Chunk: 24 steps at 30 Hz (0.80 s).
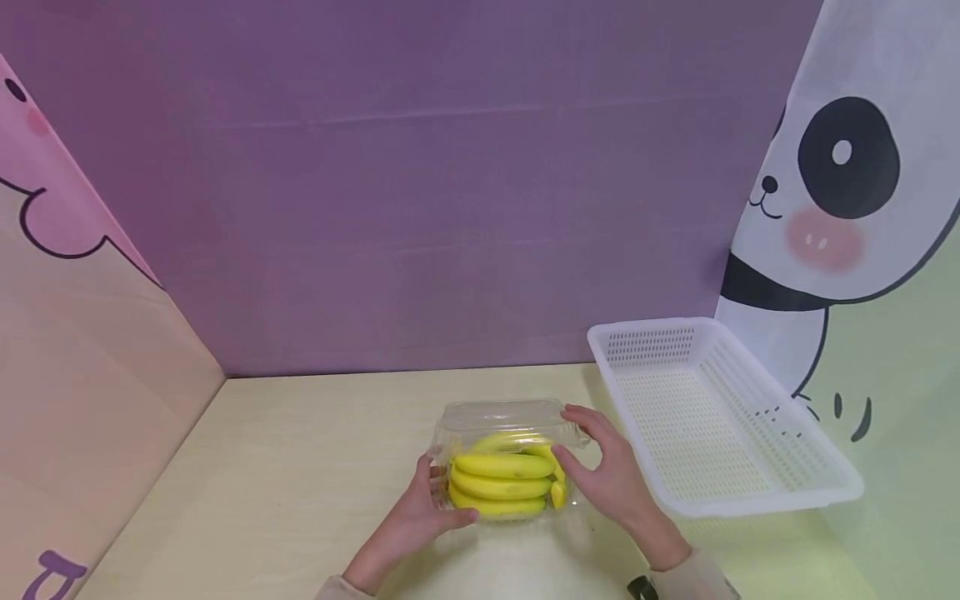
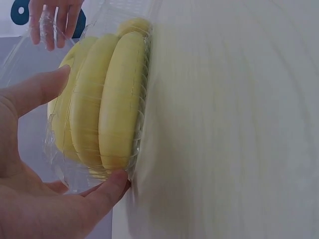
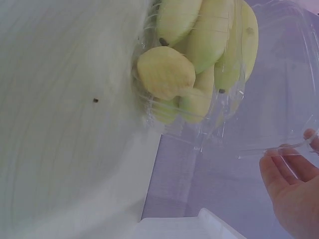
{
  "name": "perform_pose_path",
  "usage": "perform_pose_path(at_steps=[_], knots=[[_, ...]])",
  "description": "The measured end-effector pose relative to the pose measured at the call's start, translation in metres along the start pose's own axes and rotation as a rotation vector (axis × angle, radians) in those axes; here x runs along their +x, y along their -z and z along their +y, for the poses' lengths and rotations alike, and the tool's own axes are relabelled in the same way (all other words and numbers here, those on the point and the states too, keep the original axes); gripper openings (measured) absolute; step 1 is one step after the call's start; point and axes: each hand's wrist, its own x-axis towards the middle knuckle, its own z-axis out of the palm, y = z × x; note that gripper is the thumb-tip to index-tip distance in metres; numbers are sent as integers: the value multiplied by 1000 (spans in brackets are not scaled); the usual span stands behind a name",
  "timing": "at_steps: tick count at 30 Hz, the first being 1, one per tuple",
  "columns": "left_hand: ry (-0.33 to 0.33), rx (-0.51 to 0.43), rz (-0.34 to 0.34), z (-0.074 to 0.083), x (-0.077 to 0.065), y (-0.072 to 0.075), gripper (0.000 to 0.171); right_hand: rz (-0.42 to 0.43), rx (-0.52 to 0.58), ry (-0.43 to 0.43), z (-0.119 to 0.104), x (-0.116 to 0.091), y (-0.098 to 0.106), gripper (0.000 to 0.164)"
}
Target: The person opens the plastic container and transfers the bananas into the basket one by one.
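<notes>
- Clear plastic forms the container (image 1: 498,412) between my two hands, just above or on the table (image 1: 300,475); I cannot tell whether its whole base touches.
- Yellow bananas (image 1: 501,487) lie inside it, stacked crosswise from my left thumb's side toward my right hand.
- My left hand (image 1: 420,507) grips one end of the container, thumb along the near side and fingers curled round the end wall.
- My right hand (image 1: 611,479) pinches the edge of the container's upper part at the opposite end, thumb nearer me, fingertips over the rim.
- That clear upper part rises above and beyond the bananas, reaching up to my right fingertips.
- A rounded yellow piece (image 3: 166,72) sits by the banana tips on my right hand's side; I cannot tell what it is.
- A white basket (image 1: 697,429) with perforated walls stands just to the right of my right hand, well apart from my left.
- A purple backdrop (image 1: 420,183) hangs beyond both hands, and a printed panda (image 1: 832,250) shows farther right, past the basket.
</notes>
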Motion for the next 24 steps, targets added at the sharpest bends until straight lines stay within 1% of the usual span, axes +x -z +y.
perform_pose_path(at_steps=[5,11,17,20,24], knots=[[-2,16,14,2,0,0,112,26,31,26,1,3,-1,42],[-16,17,13,2,-1,-1,112,48,50,41,1,6,-2,42],[-23,-4,3,3,-2,-1,113,60,66,35,-1,10,-2,42],[-20,-11,-3,2,-3,0,113,72,100,29,-1,12,-3,41],[-20,-16,-9,1,-2,0,113,88,148,0,-1,14,-4,41]])
